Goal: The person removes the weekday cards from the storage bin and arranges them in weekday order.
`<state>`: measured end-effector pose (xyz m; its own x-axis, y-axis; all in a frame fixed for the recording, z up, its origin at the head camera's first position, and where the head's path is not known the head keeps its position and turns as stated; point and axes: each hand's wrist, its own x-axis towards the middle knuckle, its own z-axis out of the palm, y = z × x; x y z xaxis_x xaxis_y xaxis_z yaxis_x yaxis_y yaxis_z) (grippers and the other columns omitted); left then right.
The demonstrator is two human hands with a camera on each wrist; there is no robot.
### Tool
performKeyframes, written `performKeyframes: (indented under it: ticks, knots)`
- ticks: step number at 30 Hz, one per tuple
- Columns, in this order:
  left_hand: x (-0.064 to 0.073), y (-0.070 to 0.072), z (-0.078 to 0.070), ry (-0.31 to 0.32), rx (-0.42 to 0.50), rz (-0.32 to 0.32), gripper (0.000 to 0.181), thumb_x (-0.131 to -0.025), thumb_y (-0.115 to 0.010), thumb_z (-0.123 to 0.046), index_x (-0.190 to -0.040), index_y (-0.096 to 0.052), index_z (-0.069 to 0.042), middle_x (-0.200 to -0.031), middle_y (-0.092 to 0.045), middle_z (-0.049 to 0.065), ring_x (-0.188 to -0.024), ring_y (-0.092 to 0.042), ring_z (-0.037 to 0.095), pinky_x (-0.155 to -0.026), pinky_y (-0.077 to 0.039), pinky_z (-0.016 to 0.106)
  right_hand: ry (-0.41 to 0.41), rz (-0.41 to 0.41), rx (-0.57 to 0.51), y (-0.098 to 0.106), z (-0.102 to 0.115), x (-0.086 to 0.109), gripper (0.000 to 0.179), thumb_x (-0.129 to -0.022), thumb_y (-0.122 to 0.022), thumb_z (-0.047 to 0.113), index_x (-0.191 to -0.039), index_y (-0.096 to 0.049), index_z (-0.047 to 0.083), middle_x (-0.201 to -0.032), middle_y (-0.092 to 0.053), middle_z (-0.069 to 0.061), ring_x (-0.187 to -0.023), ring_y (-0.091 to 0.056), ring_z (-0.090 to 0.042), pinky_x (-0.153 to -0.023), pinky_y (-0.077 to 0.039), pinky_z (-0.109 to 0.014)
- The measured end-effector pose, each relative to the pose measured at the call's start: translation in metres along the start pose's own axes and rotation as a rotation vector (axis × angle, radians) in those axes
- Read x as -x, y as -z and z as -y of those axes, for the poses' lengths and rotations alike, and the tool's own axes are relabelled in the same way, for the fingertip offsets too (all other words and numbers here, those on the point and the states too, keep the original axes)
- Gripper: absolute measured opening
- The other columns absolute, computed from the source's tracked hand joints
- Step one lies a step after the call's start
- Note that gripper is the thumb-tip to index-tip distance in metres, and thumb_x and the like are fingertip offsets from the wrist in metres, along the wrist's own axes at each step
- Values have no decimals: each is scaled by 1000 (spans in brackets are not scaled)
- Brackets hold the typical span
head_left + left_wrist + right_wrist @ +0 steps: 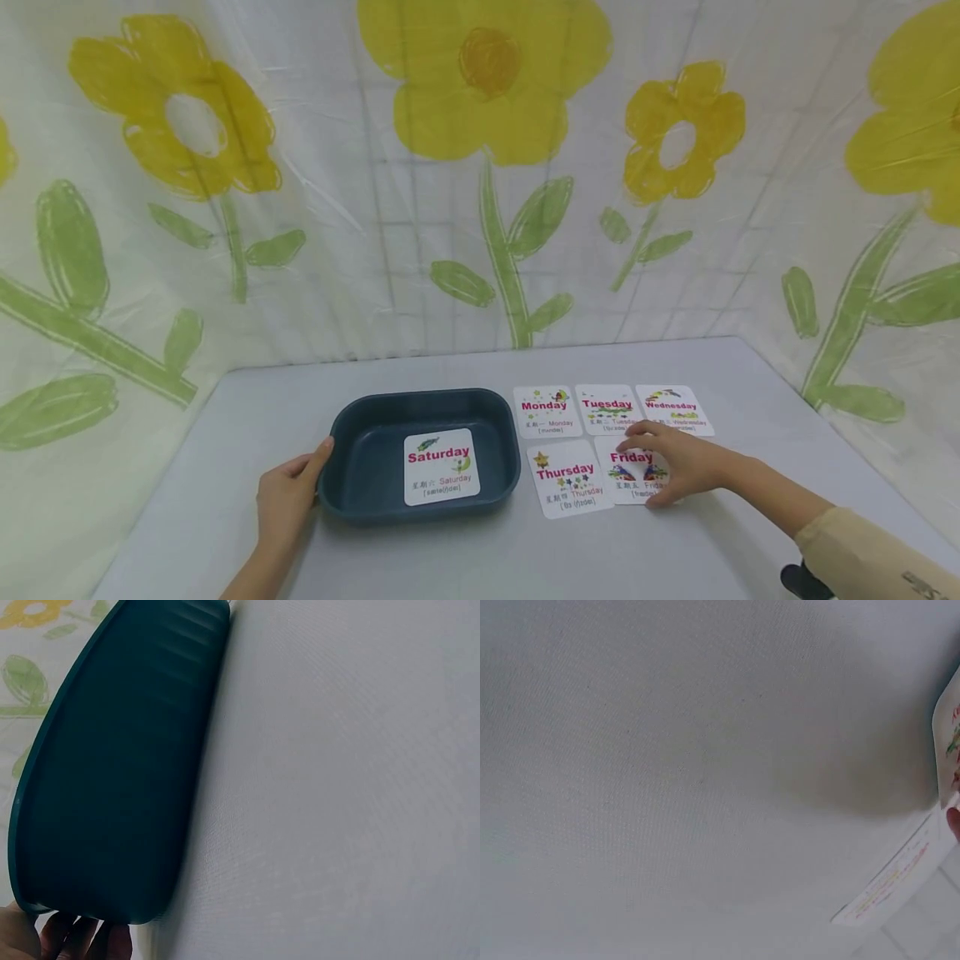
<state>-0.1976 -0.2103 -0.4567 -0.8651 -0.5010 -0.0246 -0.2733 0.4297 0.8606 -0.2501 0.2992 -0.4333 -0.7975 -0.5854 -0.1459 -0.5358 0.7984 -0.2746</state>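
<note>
A dark teal plastic tub (pixel 352 467) stands on the table, a white Saturday card (pixel 441 468) leaning inside it. At the tub's left end, my left hand (pixel 288 500) grips the rim, the thumb on top; its fingertips (pixel 79 937) show under the tub's end in the left wrist view. My right hand (pixel 693 462) holds the Friday card (pixel 637 473) by its edges, thumb low and fingers at the top. One fingertip (pixel 954 823) touches a card's edge in the right wrist view. The Thursday card (pixel 570 479) lies just left of Friday, their edges meeting.
Along the back of the cards lie Monday (pixel 547 412), Tuesday (pixel 609 408) and Wednesday (pixel 673 407), side by side right of the tub. The white table (pixel 420 562) ends against a curtain (pixel 322 275) printed with yellow flowers. A black object (pixel 806 582) shows below the right sleeve.
</note>
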Motion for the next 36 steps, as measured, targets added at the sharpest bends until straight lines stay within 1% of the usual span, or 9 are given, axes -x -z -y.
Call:
performKeyframes:
  ticks: [4,11,16,21,25,27,29,33,36]
  knots:
    - [0,-1,-1,-9,1,-10,71,-82,-55,-62,-101,-68,5,-97,-68,22,-64,-59,7,-52,-46,17,2,1,-7,0,0,0,67,-63,-79,52,-120,-56,25,-130,-44,-7,-116,-45,-32,-92,-40,-54]
    - [0,-1,-1,-4,4,-10,71,-81,-55,-62,-100,-68,4,-96,-68,21,-66,-57,7,-53,-46,17,7,5,7,1,1,0,66,-63,-78,51,-121,-56,27,-124,-45,1,-110,-46,-24,-91,-42,-49]
    - [0,-1,-1,-3,11,-10,69,-82,-56,-61,-100,-68,4,-95,-68,20,-65,-57,7,-52,-46,17,14,0,-14,1,1,0,67,-63,-79,52,-121,-56,27,-124,-45,-1,-110,-46,-26,-90,-42,-50]
    - [0,0,-1,2,35,4,69,-82,-56,-60,-101,-68,5,-96,-68,21,-63,-58,5,-52,-47,17,30,-61,25,2,0,-3,61,-66,-76,54,-118,-58,25,-122,-49,-2,-107,-49,-23,-87,-46,-46]
    - [1,1,-1,6,35,5,70,-82,-56,-61,-101,-67,5,-97,-68,21,-63,-59,4,-52,-47,17,37,-93,40,10,1,-8,51,-72,-73,50,-112,-61,21,-116,-53,1,-103,-53,-23,-84,-47,-45]
    - [1,1,-1,9,34,4,71,-81,-56,-62,-101,-68,5,-98,-68,21,-64,-59,4,-53,-47,16,9,-73,8,16,2,-10,49,-73,-73,47,-111,-62,19,-114,-54,2,-104,-53,-23,-85,-46,-45]
    - [0,0,-1,11,36,6,72,-80,-56,-63,-102,-67,5,-99,-67,21,-65,-59,4,-53,-47,16,-25,-49,-34,22,5,-12,47,-74,-73,43,-111,-62,16,-113,-57,1,-102,-54,-24,-82,-47,-43]
    - [0,0,0,17,39,11,74,-79,-55,-64,-102,-67,5,-102,-66,22,-67,-60,6,-54,-47,16,-102,18,-106,34,11,-12,42,-75,-74,36,-110,-63,14,-108,-59,0,-95,-53,-22,-72,-47,-33]
    - [1,0,-1,16,36,14,74,-80,-55,-64,-103,-67,5,-103,-66,23,-69,-61,7,-54,-48,16,-147,63,-127,40,15,-13,37,-75,-74,32,-106,-64,14,-104,-59,2,-93,-52,-19,-68,-46,-28]
